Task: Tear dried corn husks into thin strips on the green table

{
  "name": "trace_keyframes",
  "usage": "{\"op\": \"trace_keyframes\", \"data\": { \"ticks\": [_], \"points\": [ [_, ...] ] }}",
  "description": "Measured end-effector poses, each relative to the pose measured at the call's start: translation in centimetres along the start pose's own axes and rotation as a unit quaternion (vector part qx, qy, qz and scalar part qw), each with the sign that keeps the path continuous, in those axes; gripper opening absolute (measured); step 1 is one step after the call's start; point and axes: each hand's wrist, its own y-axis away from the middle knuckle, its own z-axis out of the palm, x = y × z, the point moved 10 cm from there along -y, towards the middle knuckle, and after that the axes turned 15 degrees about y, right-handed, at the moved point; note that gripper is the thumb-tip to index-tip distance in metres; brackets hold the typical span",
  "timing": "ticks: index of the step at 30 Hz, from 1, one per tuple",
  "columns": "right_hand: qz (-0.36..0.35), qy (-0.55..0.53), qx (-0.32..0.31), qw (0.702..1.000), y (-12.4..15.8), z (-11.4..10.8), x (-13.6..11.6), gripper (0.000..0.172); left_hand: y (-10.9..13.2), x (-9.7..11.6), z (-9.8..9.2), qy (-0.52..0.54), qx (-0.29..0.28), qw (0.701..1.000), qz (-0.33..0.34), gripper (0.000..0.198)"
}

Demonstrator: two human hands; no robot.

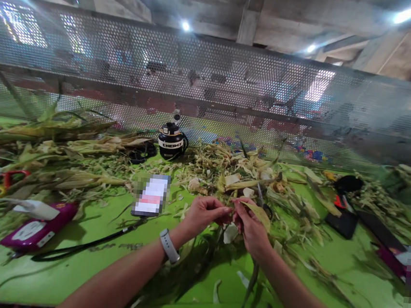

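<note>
My left hand (202, 217), with a pale watch band (169, 246) on its wrist, is closed in a pinch near the middle of the green table (115, 261). What its fingertips hold is too small to make out. Close beside it, my right hand (251, 228) is closed too, with a yellow-green plant leaf (260, 216) sticking out from its fingers. The two sets of fingertips nearly meet. A whitish piece (230, 234) shows just below them. Behind the hands lies a heap of dry leaves and stalks (240, 169), with scissors (267, 210) partly hidden by my right hand.
A lit phone (151, 195) on a black strap lies left of my hands, and a purple device (38, 230) farther left. Red-and-yellow-handled scissors (8, 181) sit at the left edge. A black jug (171, 142) stands before the perforated metal screen (212, 87). Dark items (342, 223) lie right.
</note>
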Motion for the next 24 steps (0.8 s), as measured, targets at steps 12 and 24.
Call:
{"op": "trace_keyframes", "data": {
  "ticks": [12,24],
  "points": [
    [-0.047,0.047,0.017,0.998,0.1,-0.7,-0.5,0.023,-0.1,0.5,-0.1,0.017,0.006,1.000,0.018,0.037],
    [-0.054,0.015,-0.020,0.998,0.0,0.0,-0.8,0.025,-0.4,-0.3,-0.2,0.030,-0.034,0.999,-0.018,0.029]
  ]
}}
